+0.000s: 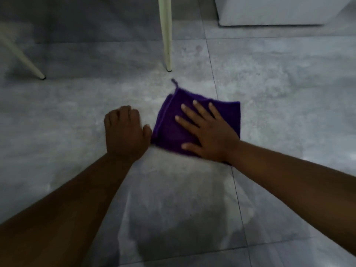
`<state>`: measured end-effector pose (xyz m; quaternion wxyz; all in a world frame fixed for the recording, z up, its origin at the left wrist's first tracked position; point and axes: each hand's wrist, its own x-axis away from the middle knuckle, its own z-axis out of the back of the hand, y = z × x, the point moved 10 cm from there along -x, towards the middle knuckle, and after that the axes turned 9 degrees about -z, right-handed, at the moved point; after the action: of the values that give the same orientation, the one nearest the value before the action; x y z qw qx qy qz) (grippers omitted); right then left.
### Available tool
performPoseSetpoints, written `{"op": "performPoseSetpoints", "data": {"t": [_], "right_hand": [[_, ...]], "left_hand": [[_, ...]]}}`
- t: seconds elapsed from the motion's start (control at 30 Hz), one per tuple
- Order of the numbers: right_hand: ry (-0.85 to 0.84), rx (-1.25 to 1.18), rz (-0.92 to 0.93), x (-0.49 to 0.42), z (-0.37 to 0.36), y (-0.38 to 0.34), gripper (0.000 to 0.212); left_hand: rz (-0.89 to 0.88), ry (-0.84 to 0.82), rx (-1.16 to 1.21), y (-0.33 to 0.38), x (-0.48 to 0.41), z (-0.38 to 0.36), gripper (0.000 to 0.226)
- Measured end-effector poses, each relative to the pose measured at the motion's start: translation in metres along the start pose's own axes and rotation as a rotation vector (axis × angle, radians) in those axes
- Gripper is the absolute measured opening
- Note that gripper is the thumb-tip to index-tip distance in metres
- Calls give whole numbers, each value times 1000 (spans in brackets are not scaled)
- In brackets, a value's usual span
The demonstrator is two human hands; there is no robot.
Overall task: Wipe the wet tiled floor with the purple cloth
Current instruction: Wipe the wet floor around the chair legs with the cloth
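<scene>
Pressing purple cloth [169, 120] flat, right hand [210, 135], tiled floor [279, 78]

I have one view only, the wide-angle head camera, looking forward and steeply down from close above the grey tiled floor [269, 74]. Both bare forearms enter from 6 o'clock. Two cream furniture legs [167, 35] stand toward 12 o'clock, a white cabinet base [273, 10] at 1 o'clock.

no readable text, labels or signs
</scene>
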<state>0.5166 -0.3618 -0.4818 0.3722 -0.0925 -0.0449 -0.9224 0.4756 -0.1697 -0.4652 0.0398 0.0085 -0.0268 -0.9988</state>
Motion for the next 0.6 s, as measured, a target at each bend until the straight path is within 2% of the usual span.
{"op": "performPoseSetpoints", "data": {"t": [0.07,0.13,0.27,0.4,0.6], "right_hand": [[-21,40,94,37,-11,5,79],[-21,43,102,67,-16,38,79],[-65,27,-137,73,-22,145,79],[-48,-75,-393,23,-8,209,87],[7,-159,-569,-98,19,225,81]], "left_hand": [[-10,13,7,0,-18,5,49],[-34,-21,73,5,-35,-1,54],[-124,-71,100,27,-57,-23,69],[-110,-80,81,29,-55,-27,71],[-99,-78,88,29,-57,-26,71]]}}
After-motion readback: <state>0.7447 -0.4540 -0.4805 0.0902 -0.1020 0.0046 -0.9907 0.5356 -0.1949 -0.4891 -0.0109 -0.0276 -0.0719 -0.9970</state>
